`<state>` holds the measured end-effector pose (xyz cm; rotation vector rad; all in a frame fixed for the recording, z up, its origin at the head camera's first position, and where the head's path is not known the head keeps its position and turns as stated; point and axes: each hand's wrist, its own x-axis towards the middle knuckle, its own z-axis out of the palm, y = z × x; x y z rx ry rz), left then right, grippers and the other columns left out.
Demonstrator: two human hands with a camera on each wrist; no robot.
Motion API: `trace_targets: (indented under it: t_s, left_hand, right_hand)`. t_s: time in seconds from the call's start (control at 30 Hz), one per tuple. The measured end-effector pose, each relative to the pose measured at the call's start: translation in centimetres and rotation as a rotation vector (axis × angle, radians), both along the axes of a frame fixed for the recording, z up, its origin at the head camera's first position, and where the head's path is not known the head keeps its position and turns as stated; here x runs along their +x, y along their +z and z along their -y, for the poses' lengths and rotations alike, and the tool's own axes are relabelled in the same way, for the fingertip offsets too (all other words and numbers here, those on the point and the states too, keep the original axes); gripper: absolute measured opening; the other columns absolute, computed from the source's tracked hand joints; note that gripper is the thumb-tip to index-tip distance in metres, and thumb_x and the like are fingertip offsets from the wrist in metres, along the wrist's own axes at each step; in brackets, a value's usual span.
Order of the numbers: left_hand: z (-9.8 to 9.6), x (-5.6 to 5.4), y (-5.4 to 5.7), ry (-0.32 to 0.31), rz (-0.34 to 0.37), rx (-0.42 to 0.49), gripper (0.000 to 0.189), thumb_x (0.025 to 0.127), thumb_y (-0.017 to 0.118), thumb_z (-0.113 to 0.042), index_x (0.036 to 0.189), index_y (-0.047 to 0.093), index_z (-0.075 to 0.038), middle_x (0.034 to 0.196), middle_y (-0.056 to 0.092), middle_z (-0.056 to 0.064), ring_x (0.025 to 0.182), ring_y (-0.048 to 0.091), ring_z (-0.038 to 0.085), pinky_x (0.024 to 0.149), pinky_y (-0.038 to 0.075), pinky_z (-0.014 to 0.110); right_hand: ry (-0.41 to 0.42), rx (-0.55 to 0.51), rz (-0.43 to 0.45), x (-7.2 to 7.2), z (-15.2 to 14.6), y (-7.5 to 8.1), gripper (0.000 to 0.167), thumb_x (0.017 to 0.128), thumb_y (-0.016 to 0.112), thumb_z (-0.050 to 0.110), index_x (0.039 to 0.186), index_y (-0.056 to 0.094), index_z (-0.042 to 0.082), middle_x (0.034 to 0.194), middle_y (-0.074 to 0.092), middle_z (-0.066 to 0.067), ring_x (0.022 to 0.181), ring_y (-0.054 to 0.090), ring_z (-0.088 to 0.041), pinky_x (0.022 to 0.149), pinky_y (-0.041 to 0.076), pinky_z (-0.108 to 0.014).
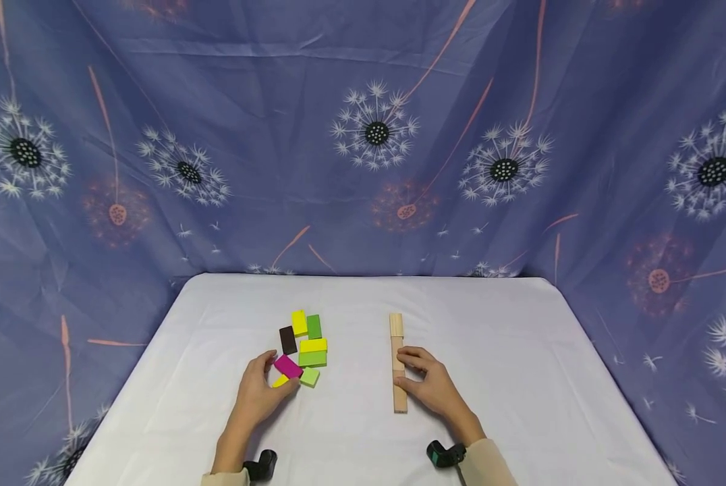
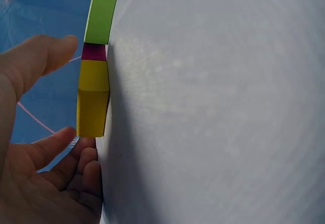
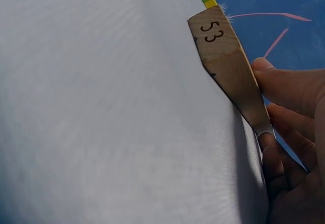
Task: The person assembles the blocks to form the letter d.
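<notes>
The row of plain wooden blocks (image 1: 399, 398) is lying on the table, joined end to end and running from 12 o'clock to 6 o'clock as the person is facing it. Its near end is showing the number 53 in the right wrist view.

The right hand (image 1: 432, 385) is reaching in from 4 o'clock. Its thumb and fingertips are standing apart along the row's side, resting against it without clamping; this is probably keeping the pieces in line.

The coloured blocks are lying at 9 o'clock from the row, well apart from it, which is likely keeping the two groups separate. The left hand (image 1: 258, 393) is approaching this group from 7 o'clock. Its thumb and fingers are spreading around the magenta block (image 1: 287, 366) and the lower yellow block (image 1: 280, 381), presumably framing them for control. The digits are not closing together; firm contact cannot be told.

From the magenta block, the dark block (image 1: 287, 340) is lying at 12 o'clock and the light green block (image 1: 310, 376) at 4 o'clock.

The white-covered table (image 1: 490, 324) is supporting everything, and a dandelion-patterned curtain (image 1: 290, 135) is hanging at 12 o'clock.
</notes>
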<state>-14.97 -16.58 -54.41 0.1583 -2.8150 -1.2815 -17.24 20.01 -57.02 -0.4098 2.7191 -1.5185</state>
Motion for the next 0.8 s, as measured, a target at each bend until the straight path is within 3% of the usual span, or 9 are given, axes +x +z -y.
trace_targets:
  t_s: [0.8]
  left_hand:
    - [-0.3, -0.27, -0.06, 0.015, -0.013, -0.012, 0.073, 0.083, 0.082, -0.023, 0.141, 0.05, 0.008, 0.139, 0.054, 0.03, 0.13, 0.05, 0.044, 0.113, 0.042, 0.058]
  right_hand:
    - [-0.005, 0.016, -0.043, -0.03, 0.16, 0.09, 0.05, 0.086, 0.085, 0.024, 0.131, 0.07, 0.006, 0.14, 0.063, 0.004, 0.129, 0.06, -0.023, 0.101, 0.052, -0.033]
